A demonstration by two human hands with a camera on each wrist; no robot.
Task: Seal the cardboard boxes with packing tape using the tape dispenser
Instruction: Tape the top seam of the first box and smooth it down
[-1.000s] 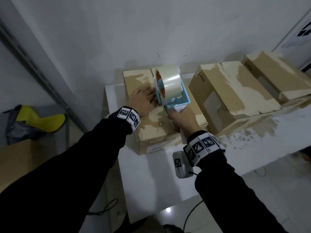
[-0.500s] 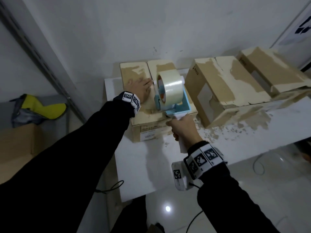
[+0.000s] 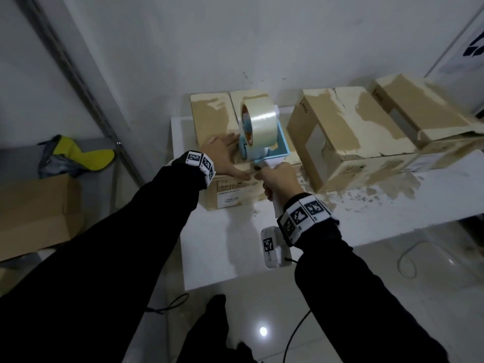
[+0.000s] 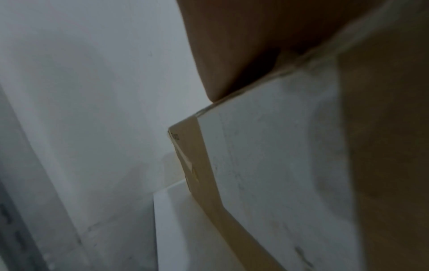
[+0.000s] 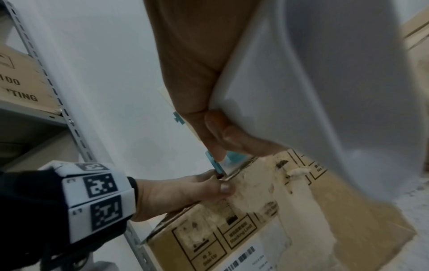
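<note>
The right hand (image 3: 279, 179) is wrapping its grip around the tape dispenser (image 3: 263, 142) handle at the near edge of the cardboard box (image 3: 209, 119) on the bench (image 3: 222, 244). Left hand (image 3: 220, 155), fingers flat, is pressing the box top beside the dispenser, whose long axis is running toward the wall.

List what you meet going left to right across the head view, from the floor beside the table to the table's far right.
Yellow bag → left hand flat on the box being taped → tape dispenser → middle box → rightmost box.
</note>
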